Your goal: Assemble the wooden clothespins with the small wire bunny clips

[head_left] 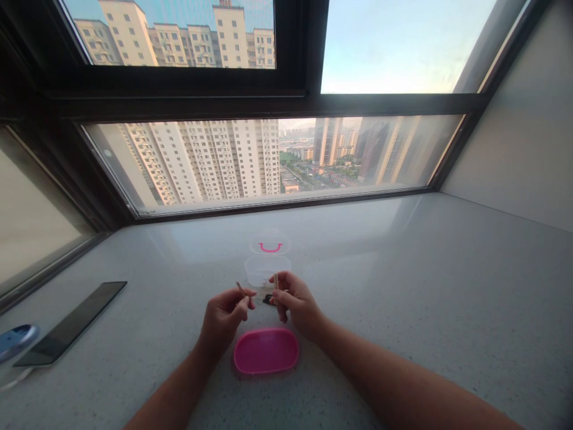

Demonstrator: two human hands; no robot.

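Note:
My left hand [227, 309] is closed in a pinch on a short thin brown stick [240, 288], whose end points up and away. Opposite it, my right hand [293, 300] grips a light-brown stick [276, 280] held roughly upright between thumb and fingers. What kind of sticks these are, I cannot make out. Between the hands a small black object [267, 299] shows on the counter, partly behind the right fingers. Nearest to me, below both hands, sits a pink oval tray [265, 351]. Beyond the hands lies a clear plastic container [267, 266], partly hidden by the right hand.
Farther back is a clear lid with a pink handle [271, 247]. On the left, a dark flat tablet-like device [74, 324] rests beside a blue rounded object [17, 341] and a white cable [17, 380]. The speckled counter [403, 286] ends at a dark window frame [286, 204].

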